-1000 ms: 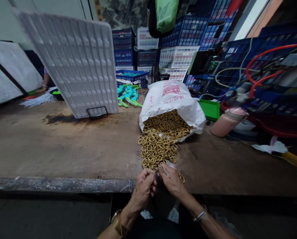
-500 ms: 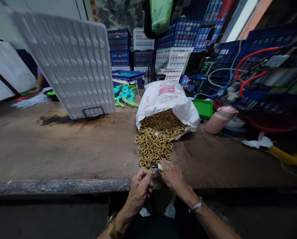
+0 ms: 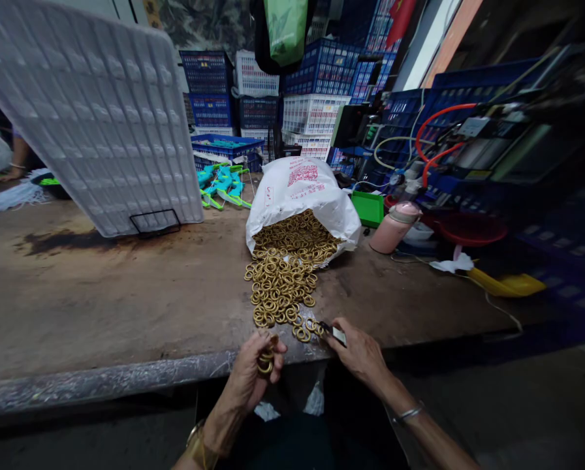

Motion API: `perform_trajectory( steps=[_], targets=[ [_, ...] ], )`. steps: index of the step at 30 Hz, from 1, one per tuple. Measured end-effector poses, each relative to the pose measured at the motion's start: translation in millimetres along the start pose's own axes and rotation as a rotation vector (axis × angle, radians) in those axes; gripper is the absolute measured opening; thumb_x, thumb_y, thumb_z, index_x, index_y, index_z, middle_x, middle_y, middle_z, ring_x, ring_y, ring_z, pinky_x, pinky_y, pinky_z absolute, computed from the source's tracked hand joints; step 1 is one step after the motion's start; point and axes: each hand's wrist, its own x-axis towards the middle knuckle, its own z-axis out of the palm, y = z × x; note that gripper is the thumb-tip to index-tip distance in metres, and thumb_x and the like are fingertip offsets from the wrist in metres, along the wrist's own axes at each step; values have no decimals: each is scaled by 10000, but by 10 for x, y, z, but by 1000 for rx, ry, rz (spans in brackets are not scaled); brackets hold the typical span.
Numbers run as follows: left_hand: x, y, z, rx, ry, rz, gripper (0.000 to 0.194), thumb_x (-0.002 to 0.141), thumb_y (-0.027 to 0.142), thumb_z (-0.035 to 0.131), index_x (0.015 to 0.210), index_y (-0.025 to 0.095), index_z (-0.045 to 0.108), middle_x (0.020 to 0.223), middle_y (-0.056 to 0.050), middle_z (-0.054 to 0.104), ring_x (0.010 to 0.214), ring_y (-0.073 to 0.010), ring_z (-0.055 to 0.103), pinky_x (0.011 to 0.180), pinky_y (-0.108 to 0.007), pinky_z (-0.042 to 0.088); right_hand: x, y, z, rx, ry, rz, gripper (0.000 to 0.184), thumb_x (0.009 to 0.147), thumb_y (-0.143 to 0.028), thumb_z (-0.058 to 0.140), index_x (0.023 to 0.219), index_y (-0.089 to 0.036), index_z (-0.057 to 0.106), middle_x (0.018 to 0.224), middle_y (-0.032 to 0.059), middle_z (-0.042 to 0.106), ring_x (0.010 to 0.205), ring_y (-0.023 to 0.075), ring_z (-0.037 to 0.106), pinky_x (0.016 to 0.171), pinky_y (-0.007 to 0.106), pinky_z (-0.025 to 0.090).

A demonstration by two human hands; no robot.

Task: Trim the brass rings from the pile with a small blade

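On the surface (image 3: 175, 300) and in the sack (image 3: 292, 186), rings (image 3: 281, 287) likely light, stiff, slick, best pinched by rim; left hand (image 3: 249, 371) curled round a few, right hand (image 3: 362, 354) pinching black-and-white tool (image 3: 339, 335)

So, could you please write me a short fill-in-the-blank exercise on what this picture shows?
1. The person's left hand holds several gold-coloured ____.
2. A small black-and-white object is held in the person's ____ hand.
3. The shallow tray seen between the white bag and the pink bottle is ____ in colour.

Missing words, in order: rings; right; green.
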Motion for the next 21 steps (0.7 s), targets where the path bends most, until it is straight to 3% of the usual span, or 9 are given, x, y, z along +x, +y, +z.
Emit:
perform_trajectory(
  steps=[5,10,15,21],
  targets=[
    [-19,19,-57,-99,-24,-61,224,721,288,581,891,150,536,676,-5,557,483,-70,481,367,-153,324,51,-182,52,-67,15,-45,127,811,-314,423,830,-227,513,777,12,620,690,145,572,549,224,291],
    [1,-40,-130,-176,-22,-114,173,716,291,602,736,132,536,722,-23,559,575,-80,523,412,-146,343,92,-153,101,-90,48,-39,108,792,-225,406,762,-216,509,765,11,591,657,137,543,539,228,284],
    [56,-101,-50,-15,3,-56,236,671,324,647,665,138,501,632,8,518,493,-62,470,370,-145,322,133,-197,72,185,19,-39,221,814,-329,365,680,-204,488,577,-14,531,537,123,487,508,220,320],
    [92,-154,3,180,48,30,349,687,472,590,812,153,525,571,54,462,384,-29,366,324,-136,254,108,-634,-14,491,-39,-283,218,773,-360,451,903,-191,497,734,-3,594,631,119,532,586,216,388]
  ],
)
